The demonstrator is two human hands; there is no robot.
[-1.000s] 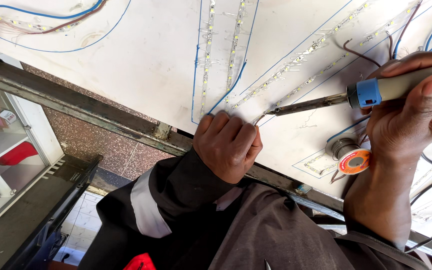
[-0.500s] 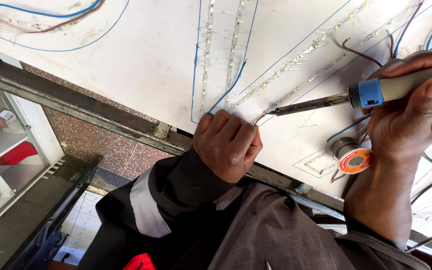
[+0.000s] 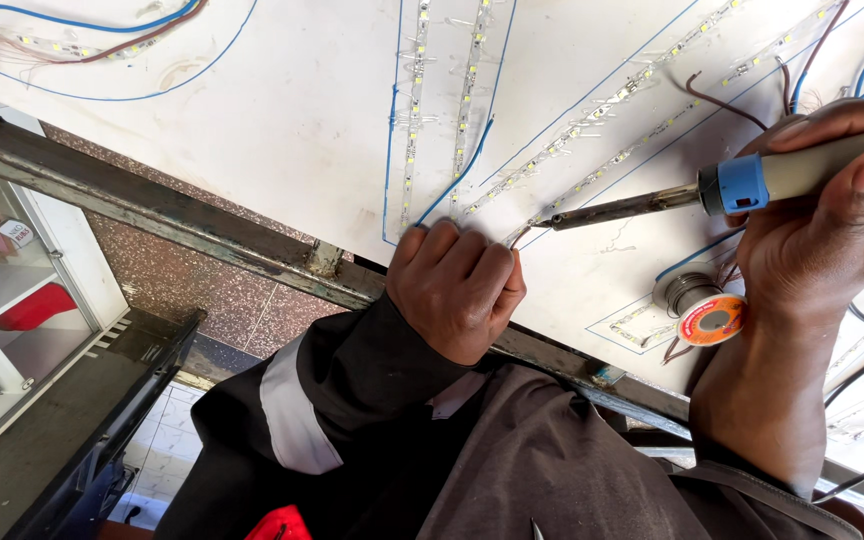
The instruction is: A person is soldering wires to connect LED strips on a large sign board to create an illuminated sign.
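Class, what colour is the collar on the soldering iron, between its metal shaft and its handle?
Blue. The collar on the soldering iron, held in the right hand, shows in the head view.

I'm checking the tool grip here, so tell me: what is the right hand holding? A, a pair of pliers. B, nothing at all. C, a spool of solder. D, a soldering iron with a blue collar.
D: the right hand grips the grey handle of a soldering iron with a blue collar, its tip pointing toward the left hand on the white board; the solder spool lies on the board.
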